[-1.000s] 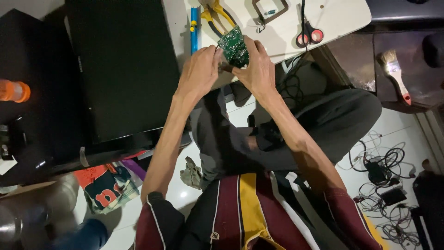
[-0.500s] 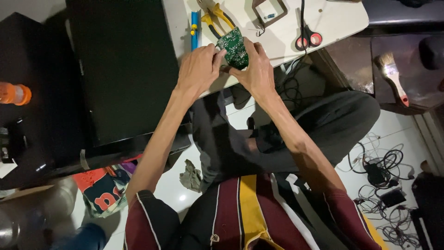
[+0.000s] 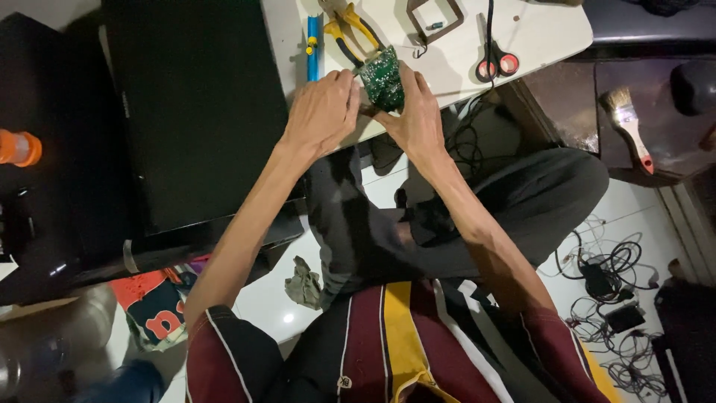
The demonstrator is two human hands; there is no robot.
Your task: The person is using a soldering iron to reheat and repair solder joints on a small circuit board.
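Fingers (image 3: 350, 83) of both hands pinch the green circuit board (image 3: 383, 77) between them.

I see my left hand (image 3: 322, 112) and right hand (image 3: 415, 119) gripping a green circuit board (image 3: 383, 77) between them at the white surface's (image 3: 548, 37) edge, yellow-handled pliers (image 3: 349, 24) and red-handled scissors (image 3: 494, 54) lying nearby.

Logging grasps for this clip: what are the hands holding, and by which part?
Both hands hold a green circuit board: the left hand at its left edge, the right hand at its right edge and lower corner.
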